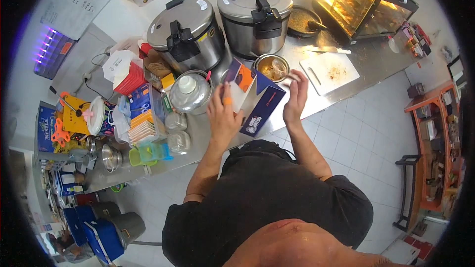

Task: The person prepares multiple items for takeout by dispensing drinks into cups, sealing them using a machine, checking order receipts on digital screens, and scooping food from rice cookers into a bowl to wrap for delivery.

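Observation:
A dark blue and orange folding carton stands partly opened up in front of me, its flaps spread and white inside showing. My left hand is closed on the carton's left side; an orange band wraps one finger. Beside the carton's right flap is my right hand, fingers curved and apart with nothing visible in them. Just beyond the carton sits a metal bowl of orange-brown food with a spoon-like utensil in it. Left of my left hand is a round pot under a domed lid with a white knob.
Two large steel rice cookers line the back of the steel counter. At right lie a white cutting board, a knife, a dark pan and a lit food warmer. Tubs, red cartons and cups crowd the left.

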The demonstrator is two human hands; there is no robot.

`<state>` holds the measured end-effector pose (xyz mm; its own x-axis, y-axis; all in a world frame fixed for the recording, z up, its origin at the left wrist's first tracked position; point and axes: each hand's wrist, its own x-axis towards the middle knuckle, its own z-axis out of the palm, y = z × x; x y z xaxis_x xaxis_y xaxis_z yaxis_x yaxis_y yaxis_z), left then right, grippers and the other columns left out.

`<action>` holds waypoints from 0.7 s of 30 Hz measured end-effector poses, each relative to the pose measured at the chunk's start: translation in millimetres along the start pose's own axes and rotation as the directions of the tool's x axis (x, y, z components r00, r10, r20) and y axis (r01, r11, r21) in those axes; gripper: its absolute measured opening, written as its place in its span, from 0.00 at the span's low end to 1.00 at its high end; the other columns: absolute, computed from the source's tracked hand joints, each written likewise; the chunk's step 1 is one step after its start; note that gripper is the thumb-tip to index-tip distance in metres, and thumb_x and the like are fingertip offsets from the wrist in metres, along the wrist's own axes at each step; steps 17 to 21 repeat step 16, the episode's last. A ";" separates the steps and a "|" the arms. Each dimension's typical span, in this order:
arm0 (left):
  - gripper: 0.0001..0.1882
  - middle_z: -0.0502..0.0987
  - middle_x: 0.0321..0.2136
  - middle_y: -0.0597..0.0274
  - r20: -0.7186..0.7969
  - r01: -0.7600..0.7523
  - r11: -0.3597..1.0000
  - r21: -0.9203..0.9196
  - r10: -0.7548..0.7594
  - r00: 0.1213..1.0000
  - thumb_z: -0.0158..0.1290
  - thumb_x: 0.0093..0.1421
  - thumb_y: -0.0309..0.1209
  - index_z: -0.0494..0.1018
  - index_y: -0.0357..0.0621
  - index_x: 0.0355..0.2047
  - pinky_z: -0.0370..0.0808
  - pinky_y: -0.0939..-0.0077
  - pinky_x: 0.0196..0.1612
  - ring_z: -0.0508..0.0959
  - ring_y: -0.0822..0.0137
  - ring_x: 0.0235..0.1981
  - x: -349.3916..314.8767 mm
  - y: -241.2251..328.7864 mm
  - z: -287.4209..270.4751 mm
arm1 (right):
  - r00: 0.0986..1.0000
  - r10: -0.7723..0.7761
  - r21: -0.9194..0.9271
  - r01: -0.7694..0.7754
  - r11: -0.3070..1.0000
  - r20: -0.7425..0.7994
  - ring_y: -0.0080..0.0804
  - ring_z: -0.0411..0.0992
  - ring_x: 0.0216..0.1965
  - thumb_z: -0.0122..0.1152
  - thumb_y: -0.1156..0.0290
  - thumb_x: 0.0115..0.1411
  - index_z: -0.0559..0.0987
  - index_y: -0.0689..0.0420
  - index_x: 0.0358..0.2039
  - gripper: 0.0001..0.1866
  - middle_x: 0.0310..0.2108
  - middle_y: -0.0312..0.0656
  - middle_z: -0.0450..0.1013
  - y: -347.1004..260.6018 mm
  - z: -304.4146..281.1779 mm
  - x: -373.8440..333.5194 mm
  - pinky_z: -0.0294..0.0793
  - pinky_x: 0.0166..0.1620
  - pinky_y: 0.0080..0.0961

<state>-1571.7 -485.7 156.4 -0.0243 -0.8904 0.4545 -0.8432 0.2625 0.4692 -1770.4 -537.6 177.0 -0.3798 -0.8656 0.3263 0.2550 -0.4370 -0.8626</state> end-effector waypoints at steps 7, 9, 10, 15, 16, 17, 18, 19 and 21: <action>0.47 0.58 0.64 0.47 0.214 0.026 1.000 -0.003 -0.024 0.977 0.64 0.48 0.34 0.57 0.51 0.68 0.61 0.45 0.61 0.61 0.43 0.62 10.0 -25.7 -27.6 | 0.803 0.110 -0.750 0.486 0.448 0.586 0.47 0.77 0.39 0.63 0.68 0.58 0.80 0.62 0.45 0.16 0.36 0.52 0.78 -12.4 19.7 7.2 0.74 0.46 0.37; 0.48 0.58 0.64 0.44 0.395 0.097 0.917 -0.386 0.069 0.916 0.66 0.47 0.31 0.58 0.54 0.68 0.64 0.51 0.62 0.62 0.42 0.62 19.3 -77.7 -26.1 | 0.803 0.032 -0.641 0.451 0.621 0.596 0.53 0.78 0.30 0.60 0.71 0.60 0.82 0.64 0.39 0.11 0.31 0.59 0.77 26.2 5.2 21.4 0.76 0.36 0.40; 0.49 0.57 0.65 0.42 0.249 0.136 0.948 -0.289 -0.062 0.966 0.67 0.46 0.30 0.57 0.54 0.69 0.65 0.54 0.62 0.62 0.41 0.62 19.2 -81.8 -23.9 | 0.817 0.118 -0.666 0.365 0.650 0.564 0.54 0.78 0.30 0.60 0.72 0.60 0.82 0.65 0.39 0.11 0.30 0.60 0.77 25.2 5.4 21.4 0.76 0.36 0.40; 0.60 0.44 0.70 0.38 0.221 0.348 0.849 -0.397 -0.280 0.934 0.72 0.44 0.31 0.45 0.56 0.72 0.57 0.56 0.68 0.53 0.40 0.69 2.5 -120.7 20.7 | 0.855 0.174 -0.771 0.329 0.546 0.489 0.52 0.79 0.34 0.59 0.73 0.60 0.79 0.57 0.51 0.18 0.34 0.60 0.78 50.6 10.6 5.0 0.77 0.40 0.41; 0.61 0.41 0.71 0.40 0.309 0.342 0.801 -0.491 -0.207 0.928 0.72 0.45 0.32 0.43 0.56 0.73 0.54 0.55 0.70 0.49 0.38 0.70 -3.4 -125.6 32.6 | 0.861 0.072 -0.760 0.401 0.512 0.503 0.50 0.80 0.32 0.61 0.72 0.60 0.78 0.56 0.53 0.19 0.32 0.60 0.78 59.8 13.8 -0.1 0.77 0.39 0.40; 0.61 0.41 0.71 0.40 0.309 0.342 0.801 -0.491 -0.207 0.928 0.72 0.45 0.32 0.43 0.56 0.73 0.54 0.55 0.70 0.49 0.38 0.70 -3.4 -125.6 32.6 | 0.861 0.072 -0.760 0.401 0.512 0.503 0.50 0.80 0.32 0.61 0.72 0.60 0.78 0.56 0.53 0.19 0.32 0.60 0.78 59.8 13.8 -0.1 0.77 0.39 0.40; 0.61 0.41 0.71 0.40 0.309 0.342 0.801 -0.491 -0.207 0.928 0.72 0.45 0.32 0.43 0.56 0.73 0.54 0.55 0.70 0.49 0.38 0.70 -3.4 -125.6 32.6 | 0.861 0.072 -0.760 0.401 0.512 0.503 0.50 0.80 0.32 0.61 0.72 0.60 0.78 0.56 0.53 0.19 0.32 0.60 0.78 59.8 13.8 -0.1 0.77 0.39 0.40; 0.61 0.41 0.71 0.40 0.309 0.342 0.801 -0.491 -0.207 0.928 0.72 0.45 0.32 0.43 0.56 0.73 0.54 0.55 0.70 0.49 0.38 0.70 -3.4 -125.6 32.6 | 0.861 0.072 -0.760 0.401 0.512 0.503 0.50 0.80 0.32 0.61 0.72 0.60 0.78 0.56 0.53 0.19 0.32 0.60 0.78 59.8 13.8 -0.1 0.77 0.39 0.40; 0.61 0.41 0.71 0.40 0.309 0.342 0.801 -0.491 -0.207 0.928 0.72 0.45 0.32 0.43 0.56 0.73 0.54 0.55 0.70 0.49 0.38 0.70 -3.4 -125.6 32.6 | 0.861 0.072 -0.760 0.401 0.512 0.503 0.50 0.80 0.32 0.61 0.72 0.60 0.78 0.56 0.53 0.19 0.32 0.60 0.78 59.8 13.8 -0.1 0.77 0.39 0.40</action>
